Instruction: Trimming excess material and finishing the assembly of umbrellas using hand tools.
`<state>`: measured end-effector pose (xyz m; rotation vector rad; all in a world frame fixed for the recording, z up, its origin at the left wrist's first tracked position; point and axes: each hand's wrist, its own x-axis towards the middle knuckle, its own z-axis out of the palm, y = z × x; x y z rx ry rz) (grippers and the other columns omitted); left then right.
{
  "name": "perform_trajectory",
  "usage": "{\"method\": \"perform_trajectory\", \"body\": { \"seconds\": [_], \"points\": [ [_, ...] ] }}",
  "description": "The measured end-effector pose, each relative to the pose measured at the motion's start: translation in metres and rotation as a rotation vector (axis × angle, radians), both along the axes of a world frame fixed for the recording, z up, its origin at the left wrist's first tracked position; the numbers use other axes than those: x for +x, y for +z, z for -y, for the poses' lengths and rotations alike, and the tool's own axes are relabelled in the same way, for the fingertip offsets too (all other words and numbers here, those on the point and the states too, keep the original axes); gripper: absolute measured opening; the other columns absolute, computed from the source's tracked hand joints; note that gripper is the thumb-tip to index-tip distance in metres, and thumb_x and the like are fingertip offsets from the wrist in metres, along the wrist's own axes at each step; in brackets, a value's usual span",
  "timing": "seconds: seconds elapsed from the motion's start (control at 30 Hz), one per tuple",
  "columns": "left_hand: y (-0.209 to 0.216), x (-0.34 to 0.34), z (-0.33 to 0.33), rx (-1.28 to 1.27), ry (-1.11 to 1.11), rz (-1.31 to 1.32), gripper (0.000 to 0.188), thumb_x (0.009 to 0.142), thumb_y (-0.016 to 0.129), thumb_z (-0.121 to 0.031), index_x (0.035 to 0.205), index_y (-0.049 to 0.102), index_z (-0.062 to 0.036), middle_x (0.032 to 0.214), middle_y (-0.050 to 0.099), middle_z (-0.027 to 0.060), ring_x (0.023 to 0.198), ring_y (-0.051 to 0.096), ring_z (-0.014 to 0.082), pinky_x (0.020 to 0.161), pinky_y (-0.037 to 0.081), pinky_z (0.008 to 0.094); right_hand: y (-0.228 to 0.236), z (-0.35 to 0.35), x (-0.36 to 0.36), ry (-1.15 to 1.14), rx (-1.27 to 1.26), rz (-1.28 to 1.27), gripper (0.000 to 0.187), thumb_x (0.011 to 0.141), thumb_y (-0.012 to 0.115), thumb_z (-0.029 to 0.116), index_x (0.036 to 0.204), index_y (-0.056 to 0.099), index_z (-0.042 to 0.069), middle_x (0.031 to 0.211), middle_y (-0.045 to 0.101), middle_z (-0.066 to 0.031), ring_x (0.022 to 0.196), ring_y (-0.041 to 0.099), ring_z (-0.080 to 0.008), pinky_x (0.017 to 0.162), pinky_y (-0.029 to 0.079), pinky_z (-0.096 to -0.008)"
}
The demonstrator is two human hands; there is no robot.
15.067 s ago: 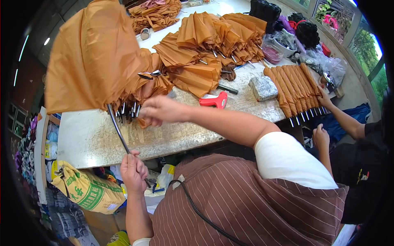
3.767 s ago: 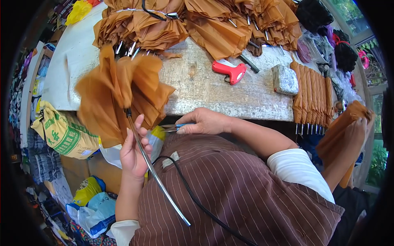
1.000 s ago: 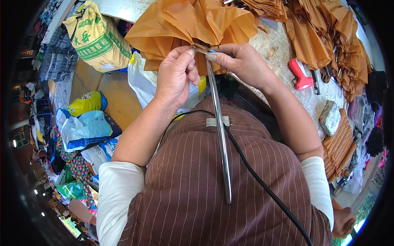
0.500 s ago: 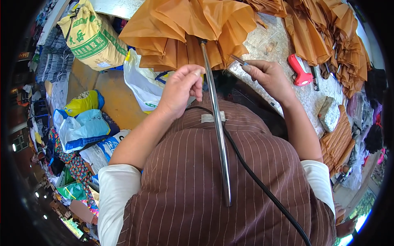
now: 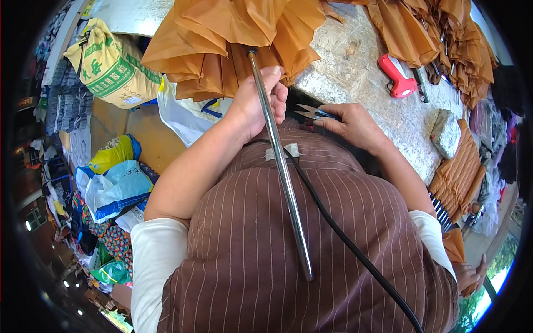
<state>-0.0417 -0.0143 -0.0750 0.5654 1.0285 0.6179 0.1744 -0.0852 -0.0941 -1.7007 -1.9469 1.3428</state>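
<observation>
An umbrella with a half-gathered orange-brown canopy (image 5: 222, 28) lies over the table edge, and its chrome shaft (image 5: 284, 188) runs down over my striped apron. My left hand (image 5: 252, 105) is behind the shaft, just under the canopy's lower edge. Its fingers are curled closed, thumb against them; whatever they pinch is too small or hidden. My right hand (image 5: 355, 127) holds a pair of small thread snips (image 5: 316, 112) with dark handles. The blades stand apart and point left, a short gap from my left fingers.
On the table (image 5: 355, 72) at the right lie a red-and-white glue gun (image 5: 397, 76), a wrapped block (image 5: 446, 133) and more orange-brown umbrellas (image 5: 455, 44). A yellow sack (image 5: 114, 69) and plastic bags (image 5: 119, 186) stand left. A black cord (image 5: 344, 238) crosses my apron. Another person's hand (image 5: 471, 276) shows lower right.
My right hand has drawn down and inward, and the snips now point left with blades apart. My left hand has shifted up and right behind the shaft. The canopy sits farther left.
</observation>
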Motion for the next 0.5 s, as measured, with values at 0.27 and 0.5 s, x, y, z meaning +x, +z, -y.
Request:
{"method": "perform_trajectory", "body": {
  "seconds": [0.27,0.5],
  "points": [
    [-0.019,-0.002,-0.009,-0.11,-0.137,0.141,0.021,0.096,0.053,-0.027,0.093,0.054,-0.0061,0.059,0.045,0.0005,0.039,0.04,0.009,0.038,0.032,0.0234,-0.017,0.01,0.002,-0.073,-0.022,-0.065,0.027,0.086,0.064,0.026,0.101,0.069,0.004,0.074,0.066,-0.009,0.06,0.056,-0.0197,0.062,0.046,-0.0313],
    [-0.019,-0.001,0.008,0.192,-0.063,-0.079,0.018,0.096,0.052,-0.023,0.095,0.052,-0.0046,0.062,0.044,0.0006,0.041,0.039,0.0086,0.04,0.036,0.0237,-0.02,0.012,-0.013,-0.208,-0.046,-0.273,0.029,0.087,0.065,0.024,0.103,0.067,0.0,0.078,0.066,-0.0064,0.062,0.054,-0.0146,0.063,0.046,-0.0275]
  ]
}}
